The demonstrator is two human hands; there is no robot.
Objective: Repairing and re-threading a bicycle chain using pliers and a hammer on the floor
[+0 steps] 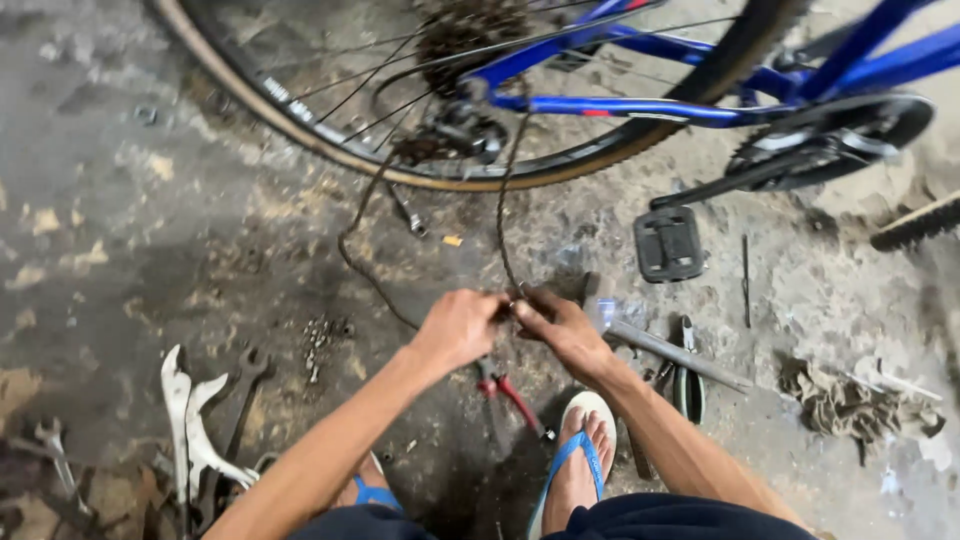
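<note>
A rusty bicycle chain (505, 200) hangs in a loop from the rear derailleur (455, 135) of a blue bicycle (700, 95) down to my hands. My left hand (458, 328) and my right hand (562, 330) meet at the chain's low end, both pinching it with closed fingers. The spot where the chain ends meet is hidden between my fingers. The rear wheel (300, 115) with its tan tyre stands just beyond.
Red-handled pliers (510, 395) lie between my sandalled feet. Several wrenches (205, 420) lie at the left, a small wrench (408, 215) under the wheel, a metal bar (675, 355) and a rag (850, 405) to the right. The black pedal (668, 243) hangs low above the dirty concrete floor.
</note>
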